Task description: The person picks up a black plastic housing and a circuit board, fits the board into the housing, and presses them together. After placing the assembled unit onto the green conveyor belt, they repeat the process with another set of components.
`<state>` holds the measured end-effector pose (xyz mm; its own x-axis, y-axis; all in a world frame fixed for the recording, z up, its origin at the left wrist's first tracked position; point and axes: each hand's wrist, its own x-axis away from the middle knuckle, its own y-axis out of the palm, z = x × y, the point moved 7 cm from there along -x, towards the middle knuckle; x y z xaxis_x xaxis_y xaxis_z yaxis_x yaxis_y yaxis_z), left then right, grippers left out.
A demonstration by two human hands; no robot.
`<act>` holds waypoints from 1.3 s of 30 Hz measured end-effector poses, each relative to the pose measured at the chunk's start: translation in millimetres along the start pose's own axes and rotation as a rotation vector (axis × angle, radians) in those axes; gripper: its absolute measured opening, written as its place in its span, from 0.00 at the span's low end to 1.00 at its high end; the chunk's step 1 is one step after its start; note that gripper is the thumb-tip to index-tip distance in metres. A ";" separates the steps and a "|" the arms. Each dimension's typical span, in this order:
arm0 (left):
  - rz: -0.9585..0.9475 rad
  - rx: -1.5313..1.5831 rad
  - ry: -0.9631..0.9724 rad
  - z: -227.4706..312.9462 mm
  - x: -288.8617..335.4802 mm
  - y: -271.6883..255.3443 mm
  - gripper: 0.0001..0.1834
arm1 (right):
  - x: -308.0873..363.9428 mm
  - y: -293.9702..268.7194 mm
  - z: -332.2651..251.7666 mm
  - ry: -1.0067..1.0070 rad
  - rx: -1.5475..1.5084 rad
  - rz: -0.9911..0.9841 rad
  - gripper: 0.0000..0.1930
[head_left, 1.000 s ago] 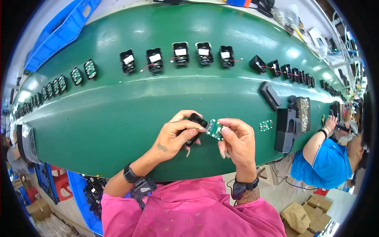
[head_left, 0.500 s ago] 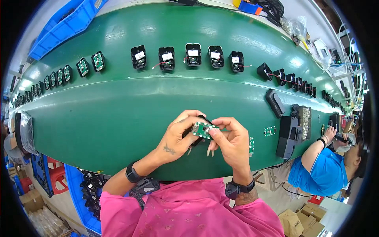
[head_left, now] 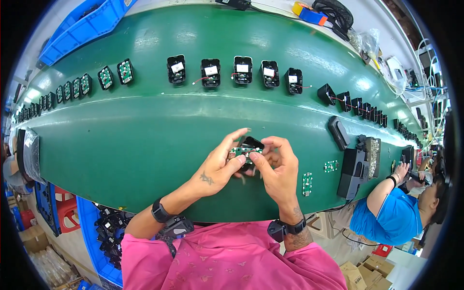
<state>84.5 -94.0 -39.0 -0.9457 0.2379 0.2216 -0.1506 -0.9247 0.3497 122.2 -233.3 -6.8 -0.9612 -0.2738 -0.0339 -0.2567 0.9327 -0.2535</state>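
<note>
Between my two hands, over the near middle of the green table [head_left: 145,145], a green circuit board [head_left: 245,153] lies across the mouth of a black plastic housing [head_left: 252,142]. My left hand [head_left: 220,162] grips the left side, its thumb on the board and its index finger raised. From the right, my right hand [head_left: 276,166] presses its thumb on the board's right end, with the other fingers curled behind the housing. My fingers partly cover the housing, and some are blurred. Two loose circuit boards, a nearer one [head_left: 307,184] and another [head_left: 331,166], lie right of my hands.
A row of open black housings [head_left: 243,70] crosses the far side. Housings with green boards [head_left: 125,72] stand at left. A black device [head_left: 354,169] and a dark case [head_left: 339,133] sit at right, near a co-worker in blue [head_left: 389,212]. A blue bin [head_left: 99,241] stands below left.
The board has turned flatter and sits against the housing, where before it was tilted in front of it. Both thumbs are now on it. My right hand has shifted slightly left.
</note>
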 end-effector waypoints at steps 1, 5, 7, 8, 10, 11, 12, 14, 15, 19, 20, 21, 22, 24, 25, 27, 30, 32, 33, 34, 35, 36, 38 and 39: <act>0.003 0.000 0.000 -1.2 0.2 -1.5 0.32 | -0.8 -0.1 -9.0 -0.136 0.160 0.036 0.13; 0.079 -0.080 0.068 -1.0 0.1 -0.8 0.31 | 3.7 -0.9 -14.4 -0.300 0.244 0.102 0.09; 0.139 -0.139 0.145 2.7 1.3 -0.2 0.31 | 4.0 3.2 -13.8 -0.232 0.120 0.124 0.07; 0.128 -0.190 0.160 3.5 1.4 2.0 0.32 | 4.3 5.1 -12.7 -0.233 0.120 0.127 0.07; 0.114 -0.242 0.175 4.6 -0.2 5.9 0.32 | 4.0 6.8 -4.3 -0.169 0.035 0.131 0.08; 0.122 -0.240 0.179 5.0 -0.1 6.8 0.32 | 4.3 8.2 -4.5 -0.169 0.033 0.128 0.08; 0.131 -0.238 0.183 5.3 0.5 7.1 0.33 | 4.6 9.4 -5.0 -0.170 0.056 0.126 0.07; 0.155 -0.250 0.203 4.3 1.5 4.6 0.33 | 5.4 11.9 -4.7 -0.172 0.079 0.122 0.06; 0.176 -0.261 0.224 4.7 1.9 2.8 0.33 | 8.2 10.0 -10.7 -0.262 0.178 0.184 0.05; 0.224 -0.291 0.272 12.2 4.3 3.4 0.34 | 10.6 7.4 -29.2 -0.406 0.294 0.221 0.02; 0.252 -0.287 0.272 13.4 6.0 0.5 0.34 | 8.9 6.5 -32.1 -0.406 0.292 0.218 0.02; 0.279 -0.283 0.273 14.2 7.6 -2.5 0.34 | 5.2 10.6 -33.8 -0.400 0.289 0.124 0.02; 0.281 -0.283 0.273 14.4 8.2 -4.2 0.34 | 2.0 14.2 -35.5 -0.393 0.286 0.030 0.02; 0.312 -0.364 0.320 17.5 9.8 -8.1 0.33 | -1.7 13.1 -42.4 -0.406 0.285 -0.038 0.02; 0.292 -0.359 0.284 16.8 9.7 -7.0 0.34 | -3.0 14.5 -44.8 -0.384 0.307 -0.094 0.02; 0.289 -0.414 0.326 19.3 10.2 -5.2 0.34 | -4.7 15.0 -45.9 -0.361 0.331 -0.148 0.03; 0.284 -0.493 0.381 23.6 10.5 -1.4 0.35 | -7.3 15.9 -45.8 -0.362 0.345 -0.195 0.02; 0.282 -0.516 0.394 25.1 10.6 -0.1 0.35 | -8.7 14.0 -44.8 -0.337 0.297 -0.208 0.03; 0.278 -0.548 0.406 26.2 10.7 0.8 0.35 | -8.9 12.7 -46.1 -0.337 0.296 -0.208 0.03; 0.274 -0.581 0.417 27.0 10.8 1.8 0.35 | -9.8 11.9 -45.0 -0.289 0.282 -0.226 0.03; 0.274 -0.582 0.417 26.7 10.6 1.8 0.35 | -10.6 11.2 -42.8 -0.242 0.267 -0.243 0.03; 0.269 -0.604 0.455 28.4 11.3 3.3 0.36 | -11.1 10.0 -42.3 -0.242 0.266 -0.242 0.03; 0.263 -0.627 0.492 29.3 10.9 4.2 0.36 | -12.5 8.5 -39.1 -0.209 0.242 -0.259 0.03; 0.268 -0.704 0.567 32.9 12.0 6.3 0.37 | -12.5 7.9 -39.3 -0.209 0.242 -0.258 0.03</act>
<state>81.7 -87.2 -4.2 -0.9451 -0.0176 -0.3263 0.1281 -0.9386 -0.3204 128.2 -213.3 29.6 -0.8208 -0.5566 -0.1286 -0.4317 0.7517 -0.4986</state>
